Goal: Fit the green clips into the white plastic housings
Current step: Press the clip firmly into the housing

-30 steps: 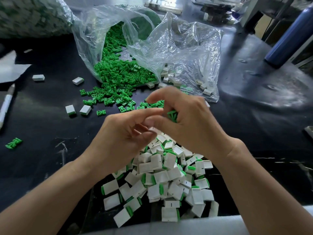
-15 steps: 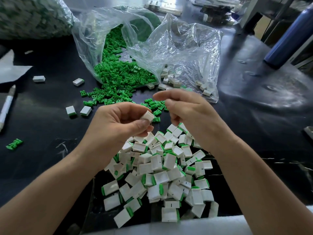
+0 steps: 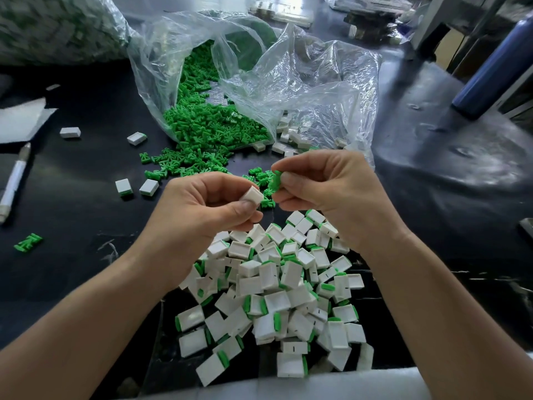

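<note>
You hold one white housing (image 3: 252, 195) pinched between the thumb and forefinger of your left hand (image 3: 202, 209), above the table near the middle of the scene. Which way its opening faces cannot be told. Just to its right, and apart from it, one green clip (image 3: 276, 180) is pinched in the fingertips of your right hand (image 3: 326, 186). The other fingers of both hands are curled in.

The step in hand looks to be the insertion. To do it well, square the clip to the housing's mouth before you push. Keep your left pinch on the housing's sides so the opening stays free. Press straight until the green sits flush, as it does on the done pieces. A skewed clip would likely jam.

Near you, below both hands, lies the pile of fitted housings (image 3: 277, 290): dozens, too many to count exactly. On the far side a heap of loose clips (image 3: 207, 128) spills from a clear plastic bag (image 3: 302, 82), also beyond counting. A handful of bare housings (image 3: 288, 137) lies at the bag's right mouth.

Left on the dark table (image 3: 72, 215) lie four single housings, two far and two nearer. Further left are one white pen (image 3: 13, 186), one sheet of paper (image 3: 20, 119) and one small stray cluster of clips (image 3: 28, 242). One blue bottle (image 3: 496, 62) stands far right.
</note>
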The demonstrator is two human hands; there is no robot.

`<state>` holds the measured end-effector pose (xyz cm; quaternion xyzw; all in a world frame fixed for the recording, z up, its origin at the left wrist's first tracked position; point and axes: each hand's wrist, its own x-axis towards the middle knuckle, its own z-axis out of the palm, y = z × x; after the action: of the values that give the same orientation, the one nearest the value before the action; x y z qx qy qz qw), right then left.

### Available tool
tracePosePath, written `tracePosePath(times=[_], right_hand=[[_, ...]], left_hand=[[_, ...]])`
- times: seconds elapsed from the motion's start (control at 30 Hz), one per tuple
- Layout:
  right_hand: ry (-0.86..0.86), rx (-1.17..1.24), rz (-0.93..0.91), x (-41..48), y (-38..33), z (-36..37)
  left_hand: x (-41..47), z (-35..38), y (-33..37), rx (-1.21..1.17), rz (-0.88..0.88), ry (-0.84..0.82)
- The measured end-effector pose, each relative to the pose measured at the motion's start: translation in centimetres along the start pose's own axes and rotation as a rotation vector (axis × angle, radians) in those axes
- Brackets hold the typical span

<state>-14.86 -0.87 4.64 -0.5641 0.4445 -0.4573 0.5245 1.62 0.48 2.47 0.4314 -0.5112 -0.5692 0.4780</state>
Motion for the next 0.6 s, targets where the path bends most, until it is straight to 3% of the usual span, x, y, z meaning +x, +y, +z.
tracePosePath(times=[0.2,0.6], right_hand=[[-0.004,-0.006,0.052,-0.1,-0.2,0.1],[0.034,-0.354,-0.078,-0.2,0.5,0.8]], left_hand=[[0.1,0.1,-0.1,0.007,-0.007,0.003],[-0.2,0.0,-0.1,0.052,0.012,-0.002]])
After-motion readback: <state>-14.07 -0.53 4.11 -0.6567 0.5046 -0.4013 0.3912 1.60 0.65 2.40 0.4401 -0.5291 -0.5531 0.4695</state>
